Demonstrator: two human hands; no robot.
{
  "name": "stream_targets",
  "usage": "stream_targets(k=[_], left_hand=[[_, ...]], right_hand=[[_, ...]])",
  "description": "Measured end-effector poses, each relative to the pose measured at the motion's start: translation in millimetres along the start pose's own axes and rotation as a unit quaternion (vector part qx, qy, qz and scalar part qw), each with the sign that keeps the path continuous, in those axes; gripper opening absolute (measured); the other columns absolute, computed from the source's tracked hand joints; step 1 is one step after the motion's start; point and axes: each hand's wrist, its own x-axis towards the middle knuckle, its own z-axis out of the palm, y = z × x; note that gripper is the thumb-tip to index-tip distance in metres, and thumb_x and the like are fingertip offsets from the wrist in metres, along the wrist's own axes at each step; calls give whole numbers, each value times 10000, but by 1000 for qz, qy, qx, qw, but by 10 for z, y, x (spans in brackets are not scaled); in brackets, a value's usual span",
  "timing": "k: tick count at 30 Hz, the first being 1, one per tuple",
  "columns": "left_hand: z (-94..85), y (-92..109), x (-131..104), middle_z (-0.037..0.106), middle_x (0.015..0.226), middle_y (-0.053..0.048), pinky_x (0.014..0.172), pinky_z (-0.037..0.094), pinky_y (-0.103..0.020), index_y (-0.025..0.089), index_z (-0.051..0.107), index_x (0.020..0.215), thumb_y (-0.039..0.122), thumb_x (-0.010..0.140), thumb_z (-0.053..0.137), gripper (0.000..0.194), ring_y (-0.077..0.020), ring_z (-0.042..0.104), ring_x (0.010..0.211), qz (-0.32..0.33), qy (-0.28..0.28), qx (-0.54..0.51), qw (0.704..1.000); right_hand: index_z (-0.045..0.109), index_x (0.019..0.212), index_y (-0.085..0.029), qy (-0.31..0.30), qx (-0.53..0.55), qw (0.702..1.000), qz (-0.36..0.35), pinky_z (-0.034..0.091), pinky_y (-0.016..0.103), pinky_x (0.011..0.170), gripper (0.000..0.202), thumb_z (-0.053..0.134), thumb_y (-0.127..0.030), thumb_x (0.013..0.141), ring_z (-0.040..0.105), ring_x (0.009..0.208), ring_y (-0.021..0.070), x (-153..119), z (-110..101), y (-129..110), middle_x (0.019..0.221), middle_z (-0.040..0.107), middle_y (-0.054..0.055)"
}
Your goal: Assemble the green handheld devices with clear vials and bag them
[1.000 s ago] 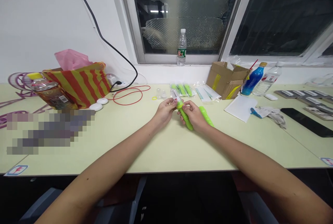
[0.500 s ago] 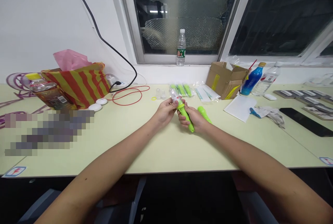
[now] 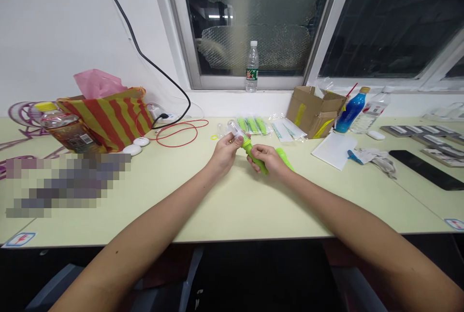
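Above the table I hold a bright green stick-shaped handle (image 3: pixel 258 163) with a clear plastic cap (image 3: pixel 236 128) at its upper end. The joint between cap and green body is pinched by the thumb and fingers of my left hand (image 3: pixel 225 151). Lower down, my right hand (image 3: pixel 268 158) wraps around the green handle, and its fingers hide part of it. A second green handle (image 3: pixel 285 158) lies on the table just beyond my right hand. Clear plastic caps (image 3: pixel 219 129) and a yellow ring (image 3: pixel 214 137) sit beyond my left hand.
Bagged green pieces (image 3: pixel 252 125), flat packets (image 3: pixel 288 130) and a cardboard box (image 3: pixel 314 111) stand at the back. A red cable (image 3: pixel 177 144) and striped tissue holder (image 3: pixel 108 121) are left; bottles (image 3: pixel 351 111), paper (image 3: pixel 335 151) and a glove (image 3: pixel 377 160) lie right.
Both hands have tilted the green handle, its capped end moving left and slightly up. My left hand has shifted a little left, and my right fingers have changed their grip on the handle.
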Motion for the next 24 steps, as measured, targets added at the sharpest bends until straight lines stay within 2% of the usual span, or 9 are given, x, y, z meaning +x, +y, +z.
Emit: stream_targets(k=[3, 6, 9, 11, 13, 16, 20, 22, 24], left_hand=[[3, 33, -9, 701, 992, -107, 832, 433, -304, 129, 697, 971, 406, 723, 800, 385, -188, 613, 908, -13, -45, -8, 999], [-8, 19, -6, 696, 995, -109, 767, 435, -303, 131, 691, 973, 410, 726, 795, 387, -183, 605, 861, -14, -43, -6, 999], [-13, -29, 2, 692, 930, -83, 792, 434, -303, 137, 685, 966, 387, 711, 810, 379, -183, 603, 875, 8, 28, 27, 999], [-3, -60, 0, 681, 867, -59, 818, 430, -300, 140, 683, 924, 381, 701, 816, 355, -178, 602, 873, 27, 89, 58, 994], [17, -79, -11, 674, 843, -49, 824, 428, -300, 141, 679, 883, 391, 698, 815, 339, -173, 602, 856, 31, 127, 77, 988], [48, -87, -30, 684, 897, -59, 867, 430, -315, 142, 685, 887, 402, 710, 802, 336, -178, 611, 887, 25, 114, 61, 991], [70, -70, -41, 697, 948, -71, 927, 421, -324, 143, 688, 939, 387, 726, 791, 339, -187, 616, 946, 22, 63, 26, 997], [72, -43, -41, 699, 946, -77, 923, 426, -326, 139, 681, 937, 385, 727, 791, 342, -193, 618, 953, 14, 43, 12, 999], [69, 4, -41, 700, 943, -87, 888, 440, -324, 134, 675, 924, 391, 723, 794, 347, -198, 622, 936, 0, 17, -4, 1000]], right_hand=[[577, 925, -172, -73, 110, 987, 86, 306, 218, 375, 309, 593, -471, 849, 367, 429, 79, 5, -53, -9, 701, 542, 0], [582, 959, -169, -80, 90, 989, 88, 375, 245, 415, 355, 541, -512, 877, 404, 444, 97, 25, -64, 15, 706, 551, 10], [578, 1019, -189, 24, -92, 995, 1, 493, 323, 584, 376, 510, -539, 901, 563, 580, 164, 24, -1, 43, 809, 630, 55], [560, 1146, -211, 108, -262, 956, -70, 500, 364, 725, 396, 541, -518, 897, 630, 795, 227, -2, 63, 59, 986, 665, 100], [496, 1290, -220, 151, -389, 903, -107, 470, 391, 808, 480, 576, -471, 889, 615, 975, 285, -39, 120, 72, 1163, 636, 143], [432, 1367, -192, 157, -464, 867, -95, 447, 380, 756, 512, 528, -423, 920, 625, 908, 310, -80, 154, 75, 1098, 652, 169], [487, 1292, -227, 138, -414, 893, -107, 416, 319, 629, 425, 517, -431, 920, 573, 657, 250, -93, 137, 38, 743, 622, 51], [510, 1242, -247, 124, -331, 929, -112, 406, 292, 566, 401, 545, -456, 901, 509, 566, 202, -93, 137, 11, 658, 552, -2], [514, 1190, -258, 79, -207, 972, -74, 378, 256, 480, 379, 548, -494, 896, 405, 467, 141, -92, 138, -19, 619, 470, -42]])
